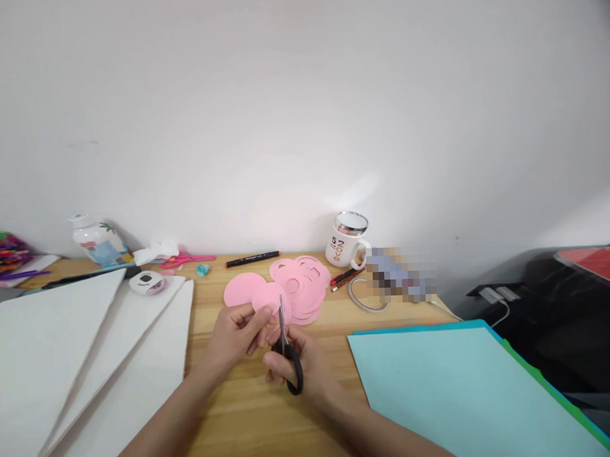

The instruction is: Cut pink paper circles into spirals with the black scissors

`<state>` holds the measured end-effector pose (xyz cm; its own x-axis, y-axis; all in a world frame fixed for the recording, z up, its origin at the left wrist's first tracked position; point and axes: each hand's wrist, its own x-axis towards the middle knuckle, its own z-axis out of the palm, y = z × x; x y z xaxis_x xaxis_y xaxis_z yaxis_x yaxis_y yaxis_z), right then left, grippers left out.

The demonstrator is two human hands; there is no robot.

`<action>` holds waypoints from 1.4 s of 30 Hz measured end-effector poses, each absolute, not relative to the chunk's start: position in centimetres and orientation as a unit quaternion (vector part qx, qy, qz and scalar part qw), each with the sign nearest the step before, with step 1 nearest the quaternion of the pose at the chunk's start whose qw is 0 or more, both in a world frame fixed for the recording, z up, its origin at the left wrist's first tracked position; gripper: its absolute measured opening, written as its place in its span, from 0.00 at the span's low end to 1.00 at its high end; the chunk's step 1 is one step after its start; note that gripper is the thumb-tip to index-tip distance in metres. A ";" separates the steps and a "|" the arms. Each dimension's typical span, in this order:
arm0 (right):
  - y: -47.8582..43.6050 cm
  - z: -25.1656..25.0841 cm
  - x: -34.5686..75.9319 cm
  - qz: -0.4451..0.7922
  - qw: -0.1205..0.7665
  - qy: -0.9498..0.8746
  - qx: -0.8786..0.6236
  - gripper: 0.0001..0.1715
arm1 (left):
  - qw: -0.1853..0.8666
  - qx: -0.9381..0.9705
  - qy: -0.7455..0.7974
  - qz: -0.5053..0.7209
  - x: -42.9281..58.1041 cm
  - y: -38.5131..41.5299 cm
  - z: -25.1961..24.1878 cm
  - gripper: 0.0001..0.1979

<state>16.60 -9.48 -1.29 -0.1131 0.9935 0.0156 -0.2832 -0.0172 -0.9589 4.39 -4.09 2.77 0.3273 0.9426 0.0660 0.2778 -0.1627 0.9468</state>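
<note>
My left hand [245,329] pinches a small round piece of pink paper [265,297] by its lower edge, above the table. In my right hand [300,362] is a pair of scissors [293,373] with black handles, thumb and fingers around the grips. The metal blades point up and lie at the right side of the pink piece; whether they are cutting into it I cannot tell. Just behind, a pile of pink paper circles [307,292], some with cut-out holes, lies on the wood. A larger pink oval [243,288] rests to the left, partly covered.
White sheets [53,337] spread over the left side, with a white round gadget [145,283] on them. Light blue paper [455,383] covers the right front. Along the wall stand a bottle [100,242], pink scissors [186,260], a black marker [253,259] and a mug [344,244].
</note>
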 end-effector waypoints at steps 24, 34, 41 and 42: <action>-9.2 -1.2 17.0 0.586 0.551 -0.454 -0.384 0.21 | 0.534 0.644 0.428 0.342 4.7 -4.3 3.0 0.22; -9.3 -1.2 17.0 0.588 0.544 -0.457 -0.386 0.22 | 0.518 0.653 0.429 0.348 4.2 -4.0 2.6 0.21; -9.2 -1.4 16.9 0.595 0.541 -0.444 -0.395 0.23 | 0.502 0.659 0.436 0.352 4.1 -3.9 2.7 0.22; -9.2 -1.4 16.8 0.597 0.541 -0.443 -0.393 0.23 | 0.493 0.662 0.439 0.355 4.1 -3.9 2.7 0.22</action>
<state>16.85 -9.24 -1.45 -0.1042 0.9945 0.0096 -0.2980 -0.0220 -0.9543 4.10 -3.92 2.70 0.3624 0.9314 0.0354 0.2314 -0.1268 0.9646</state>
